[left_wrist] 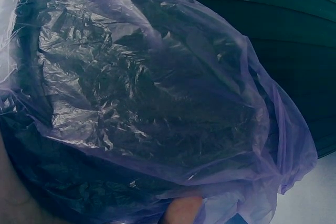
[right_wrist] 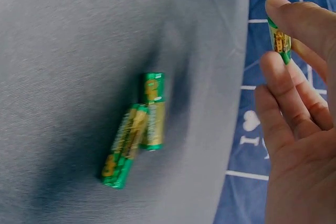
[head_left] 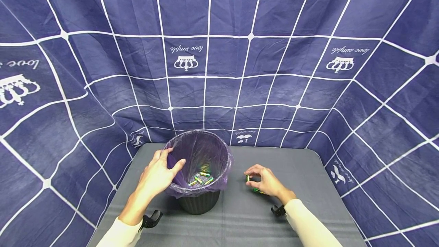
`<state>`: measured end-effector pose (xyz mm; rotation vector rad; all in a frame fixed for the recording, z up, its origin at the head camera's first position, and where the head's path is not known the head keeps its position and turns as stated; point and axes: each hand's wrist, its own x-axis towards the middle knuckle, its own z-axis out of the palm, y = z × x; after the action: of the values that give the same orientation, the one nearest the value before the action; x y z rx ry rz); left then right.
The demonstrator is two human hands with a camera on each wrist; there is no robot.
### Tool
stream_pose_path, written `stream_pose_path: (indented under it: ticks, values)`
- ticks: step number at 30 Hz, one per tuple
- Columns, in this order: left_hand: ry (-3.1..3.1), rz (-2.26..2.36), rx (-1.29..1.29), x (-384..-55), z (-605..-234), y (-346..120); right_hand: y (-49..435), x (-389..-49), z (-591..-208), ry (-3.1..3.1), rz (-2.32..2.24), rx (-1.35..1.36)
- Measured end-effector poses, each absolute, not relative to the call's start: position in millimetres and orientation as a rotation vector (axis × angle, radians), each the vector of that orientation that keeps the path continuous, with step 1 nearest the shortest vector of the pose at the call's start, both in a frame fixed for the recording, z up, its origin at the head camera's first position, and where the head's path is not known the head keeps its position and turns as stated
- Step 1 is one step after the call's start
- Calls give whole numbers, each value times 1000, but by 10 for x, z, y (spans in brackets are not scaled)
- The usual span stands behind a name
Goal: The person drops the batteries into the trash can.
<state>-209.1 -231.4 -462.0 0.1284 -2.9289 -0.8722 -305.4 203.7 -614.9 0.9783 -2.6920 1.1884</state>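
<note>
My left hand (head_left: 156, 174) is at the left rim of a black ribbed trash bin (head_left: 199, 203), its fingers and thumb spread apart beside the purple bag (head_left: 224, 170) that lines it. In the left wrist view a fingertip shows against the crinkled bag (left_wrist: 173, 103). Several green and gold batteries (head_left: 207, 181) lie at the bottom inside the liner. To the right of the bin, my right hand (head_left: 265, 180) pinches one battery (right_wrist: 281, 43) between thumb and fingers, above the table. Below that hand, more batteries (right_wrist: 153, 111) of the same kind lie close together, partly hidden in the head view.
The grey cloth-covered table (head_left: 240, 216) carries the bin left of its middle. A blue curtain (head_left: 226, 60) with white grid lines hangs around the back and sides. Black straps (head_left: 151, 219) are on both wrists.
</note>
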Motion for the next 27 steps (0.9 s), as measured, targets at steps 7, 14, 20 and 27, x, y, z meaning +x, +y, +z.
stream_pose_path:
  ticks: [7,14,20,27]
  values:
    - [-2929,-875,132,-2089,-4621,-2313,1964,-3062,-5967,-2665,1209,986]
    - [-2923,-872,128,-2092,-4632,-2315,1898,-3066,-5781,-2635,1191,953]
    - [-2921,-873,125,-2090,-4628,-2314,1855,-3085,-5623,-2599,1192,917]
    - [-2922,-876,127,-2088,-4625,-2313,1799,-3100,-5400,-2559,1133,895]
